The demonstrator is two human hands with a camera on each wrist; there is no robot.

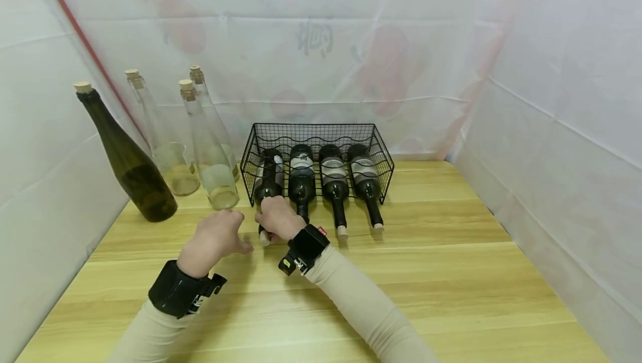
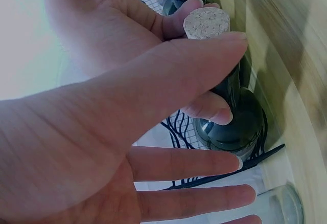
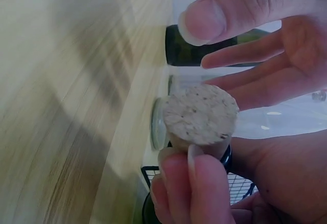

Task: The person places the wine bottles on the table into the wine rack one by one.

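A black wire rack (image 1: 373, 140) holds several dark wine bottles lying side by side, corked necks toward me. My right hand (image 1: 281, 218) grips the neck of the leftmost wine bottle (image 1: 267, 189), fingers curled round it just behind the cork (image 3: 202, 115). Beside it on the left, my left hand (image 1: 215, 237) is held above the table, apart from the bottle; its fingers look straight in the left wrist view and hold nothing. Part of the neck is hidden by the right hand.
Left of the rack stand several clear corked bottles (image 1: 217, 176) and a tall green corked bottle (image 1: 145, 190). Under everything is a wood-grain table (image 1: 426, 290). White printed cloth (image 1: 431, 45) hangs behind and at both sides.
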